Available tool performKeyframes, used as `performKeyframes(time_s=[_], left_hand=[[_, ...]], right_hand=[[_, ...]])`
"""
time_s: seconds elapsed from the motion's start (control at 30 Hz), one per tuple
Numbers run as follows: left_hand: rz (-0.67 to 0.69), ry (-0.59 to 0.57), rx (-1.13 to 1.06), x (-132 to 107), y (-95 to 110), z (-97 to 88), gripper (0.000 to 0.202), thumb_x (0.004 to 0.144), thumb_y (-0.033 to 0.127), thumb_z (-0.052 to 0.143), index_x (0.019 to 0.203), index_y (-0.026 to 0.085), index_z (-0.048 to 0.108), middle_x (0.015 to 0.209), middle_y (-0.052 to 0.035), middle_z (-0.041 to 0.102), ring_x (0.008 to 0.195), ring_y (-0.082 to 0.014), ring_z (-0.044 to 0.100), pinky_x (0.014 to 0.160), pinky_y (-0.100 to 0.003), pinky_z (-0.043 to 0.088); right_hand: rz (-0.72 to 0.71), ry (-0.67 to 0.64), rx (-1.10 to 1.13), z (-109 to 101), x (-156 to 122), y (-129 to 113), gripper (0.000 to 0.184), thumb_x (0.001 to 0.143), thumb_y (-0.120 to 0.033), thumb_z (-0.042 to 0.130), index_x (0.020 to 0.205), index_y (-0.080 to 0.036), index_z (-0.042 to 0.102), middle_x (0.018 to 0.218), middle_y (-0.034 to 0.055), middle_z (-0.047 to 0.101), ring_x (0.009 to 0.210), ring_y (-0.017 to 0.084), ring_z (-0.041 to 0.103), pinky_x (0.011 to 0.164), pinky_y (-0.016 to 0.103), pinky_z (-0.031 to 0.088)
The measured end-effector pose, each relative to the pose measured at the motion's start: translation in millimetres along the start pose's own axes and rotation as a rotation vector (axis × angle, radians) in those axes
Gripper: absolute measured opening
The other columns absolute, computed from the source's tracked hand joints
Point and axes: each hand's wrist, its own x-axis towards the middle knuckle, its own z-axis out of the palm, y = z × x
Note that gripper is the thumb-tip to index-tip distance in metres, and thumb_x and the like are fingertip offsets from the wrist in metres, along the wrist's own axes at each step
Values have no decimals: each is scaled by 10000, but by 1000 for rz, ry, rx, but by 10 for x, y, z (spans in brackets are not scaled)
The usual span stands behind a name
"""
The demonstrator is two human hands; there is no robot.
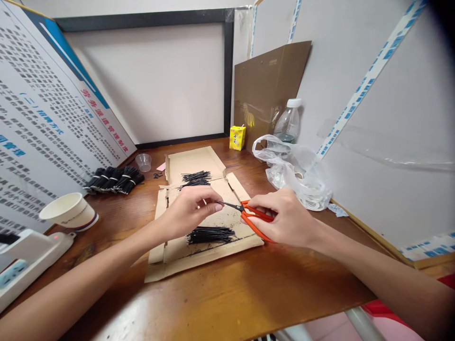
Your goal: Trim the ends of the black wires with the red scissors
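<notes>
My right hand [284, 215] grips orange-handled snips [253, 217] whose dark blades point left. My left hand [192, 208] is pinched closed right at the blade tips, holding something thin that I cannot make out. Both hands hover over a flattened cardboard sheet [209, 251] on the wooden table. Below my hands lies a loose pile of short black wires [210, 235]. A second pile of black wires [195, 178] rests at the far end of the cardboard.
Tied bundles of black wires [113, 180] lie at the left beside a small clear cup [144, 161]. A paper cup [69, 211] and a white power strip [24, 265] sit at the near left. A plastic bag [295, 173], bottle [288, 123] and yellow carton [237, 137] stand at the right.
</notes>
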Motion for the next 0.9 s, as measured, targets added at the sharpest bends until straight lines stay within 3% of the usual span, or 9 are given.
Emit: performKeyframes(time_s=[0.2,0.6,0.9], left_hand=[[-13,-3,-41,-10,-3,5,96,881,178,589,826,142,659,760,-10,621,634,-86,547,573,-186,445],[-32,0,-87,-10,-17,18,112,879,194,603,796,126,632,712,11,569,561,-58,529,535,-172,443],[-50,-13,-116,-14,-10,19,119,881,201,597,798,121,626,720,8,561,541,-57,538,512,-170,447]], right_hand=[[-12,43,-51,20,-16,15,213,812,-213,543,657,-151,675,461,-37,491,416,61,355,453,216,280],[39,-12,16,0,-1,-1,191,780,-240,563,667,-134,675,467,-50,420,427,59,287,447,213,262],[-8,6,-5,0,-5,6,192,782,-231,571,668,-126,683,463,-51,436,426,56,291,451,212,271]])
